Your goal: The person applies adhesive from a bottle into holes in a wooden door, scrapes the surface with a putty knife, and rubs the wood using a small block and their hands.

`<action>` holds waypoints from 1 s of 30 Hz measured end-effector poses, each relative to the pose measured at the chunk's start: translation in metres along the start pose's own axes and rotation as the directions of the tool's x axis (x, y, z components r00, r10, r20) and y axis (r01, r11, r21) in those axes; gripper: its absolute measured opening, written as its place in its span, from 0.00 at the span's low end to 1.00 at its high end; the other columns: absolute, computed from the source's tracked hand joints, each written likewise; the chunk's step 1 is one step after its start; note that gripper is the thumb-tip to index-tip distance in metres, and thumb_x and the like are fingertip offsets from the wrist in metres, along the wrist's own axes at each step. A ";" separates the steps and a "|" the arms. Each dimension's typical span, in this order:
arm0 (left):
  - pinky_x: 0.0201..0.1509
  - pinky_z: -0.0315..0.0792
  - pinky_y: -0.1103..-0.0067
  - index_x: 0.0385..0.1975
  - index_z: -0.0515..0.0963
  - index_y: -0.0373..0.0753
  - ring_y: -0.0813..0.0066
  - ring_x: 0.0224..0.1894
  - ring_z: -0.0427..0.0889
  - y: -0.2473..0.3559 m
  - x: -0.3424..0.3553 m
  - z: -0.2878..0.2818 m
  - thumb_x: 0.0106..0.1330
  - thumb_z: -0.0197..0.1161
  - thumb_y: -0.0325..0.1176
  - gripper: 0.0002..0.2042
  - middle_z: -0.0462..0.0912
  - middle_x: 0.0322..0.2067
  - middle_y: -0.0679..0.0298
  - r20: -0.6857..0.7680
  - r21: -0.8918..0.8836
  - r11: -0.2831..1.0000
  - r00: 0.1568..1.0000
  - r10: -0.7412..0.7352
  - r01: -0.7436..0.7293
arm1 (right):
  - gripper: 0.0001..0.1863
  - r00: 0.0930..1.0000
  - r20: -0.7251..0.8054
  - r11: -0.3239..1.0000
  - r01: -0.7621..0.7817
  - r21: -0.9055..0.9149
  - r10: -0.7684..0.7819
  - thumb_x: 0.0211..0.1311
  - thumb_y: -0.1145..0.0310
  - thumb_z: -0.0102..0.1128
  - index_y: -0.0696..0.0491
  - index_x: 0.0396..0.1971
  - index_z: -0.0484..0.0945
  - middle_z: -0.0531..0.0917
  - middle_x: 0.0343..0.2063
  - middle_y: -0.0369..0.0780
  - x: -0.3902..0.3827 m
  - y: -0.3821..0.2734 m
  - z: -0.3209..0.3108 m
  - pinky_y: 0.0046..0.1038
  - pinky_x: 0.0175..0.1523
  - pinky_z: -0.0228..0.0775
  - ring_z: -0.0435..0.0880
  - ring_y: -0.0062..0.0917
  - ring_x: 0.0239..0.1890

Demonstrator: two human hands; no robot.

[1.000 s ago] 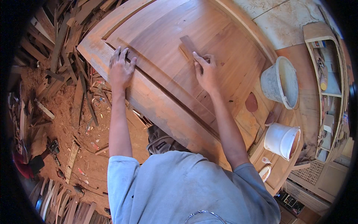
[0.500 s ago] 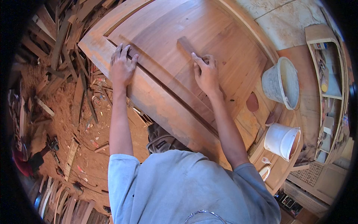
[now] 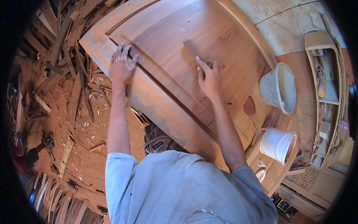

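Note:
A large wooden door panel point(image 3: 164, 28) with a raised frame lies in front of me. My left hand point(image 3: 124, 67) rests on the near frame rail, its fingers apart and tips by the groove along the inner edge. On the panel's flat middle, my right hand point(image 3: 209, 78) grips a flat brown block point(image 3: 191, 47), probably a sanding block. The block's far end sticks out past my fingers; its near part is hidden under the hand. A reddish-brown round piece point(image 3: 249, 106) lies to the right of my right forearm.
A grey bucket point(image 3: 267, 86) and a white bucket point(image 3: 274, 145) stand to the right, beside a wooden shelf unit point(image 3: 336, 106). Scrap wood point(image 3: 61, 37) is piled at the far left over sawdust-covered ground point(image 3: 87, 130). A dark bag point(image 3: 158, 140) sits below the panel's near edge.
My right hand has shifted slightly right and nearer with the block still in it. My left hand stays on the frame. The whole view has turned a little.

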State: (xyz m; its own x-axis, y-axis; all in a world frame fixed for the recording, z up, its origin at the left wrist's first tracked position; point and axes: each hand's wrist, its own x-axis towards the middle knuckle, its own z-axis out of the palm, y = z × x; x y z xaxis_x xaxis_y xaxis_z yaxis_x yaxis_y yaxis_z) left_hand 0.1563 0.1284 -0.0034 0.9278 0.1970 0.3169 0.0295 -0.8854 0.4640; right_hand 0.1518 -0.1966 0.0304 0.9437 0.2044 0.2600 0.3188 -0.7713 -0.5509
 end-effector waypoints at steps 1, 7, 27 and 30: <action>0.71 0.61 0.63 0.60 0.74 0.41 0.49 0.66 0.68 -0.001 0.001 0.000 0.67 0.61 0.49 0.26 0.67 0.66 0.50 -0.007 0.004 1.000 1.000 0.000 0.000 | 0.19 1.000 0.005 0.998 0.012 0.058 -0.012 0.65 0.72 0.58 0.46 0.55 0.81 0.76 0.42 0.48 -0.003 -0.006 -0.004 0.38 0.51 0.71 0.76 0.41 0.44; 0.71 0.60 0.63 0.60 0.74 0.43 0.50 0.66 0.68 -0.005 -0.001 0.004 0.65 0.63 0.48 0.26 0.68 0.66 0.52 -0.013 -0.014 1.000 1.000 -0.001 0.001 | 0.21 0.977 0.154 0.984 0.161 -0.080 -0.148 0.64 0.70 0.57 0.44 0.58 0.79 0.74 0.45 0.49 -0.028 -0.031 0.005 0.40 0.52 0.72 0.72 0.43 0.48; 0.71 0.59 0.63 0.59 0.74 0.41 0.49 0.66 0.67 -0.010 0.001 0.007 0.66 0.62 0.47 0.25 0.68 0.65 0.50 -0.016 0.019 0.999 0.999 0.045 -0.045 | 0.22 0.983 0.077 0.975 0.175 -0.134 -0.166 0.63 0.71 0.58 0.45 0.58 0.79 0.73 0.42 0.48 -0.015 -0.022 0.015 0.40 0.51 0.71 0.72 0.43 0.46; 0.72 0.59 0.63 0.60 0.74 0.41 0.49 0.66 0.67 -0.008 0.001 0.005 0.66 0.62 0.47 0.25 0.68 0.65 0.50 -0.014 0.014 0.999 0.999 0.040 -0.040 | 0.22 0.991 0.070 0.985 0.118 -0.126 -0.110 0.63 0.71 0.58 0.46 0.58 0.79 0.73 0.42 0.48 -0.004 -0.017 0.014 0.40 0.51 0.71 0.72 0.43 0.45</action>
State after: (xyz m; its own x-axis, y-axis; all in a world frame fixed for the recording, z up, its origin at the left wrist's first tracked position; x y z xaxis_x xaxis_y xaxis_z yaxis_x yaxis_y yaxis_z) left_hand 0.1586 0.1336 -0.0105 0.9229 0.1669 0.3470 -0.0027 -0.8983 0.4393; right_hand 0.1437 -0.1757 0.0274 0.9069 0.3296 0.2624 0.4142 -0.8117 -0.4118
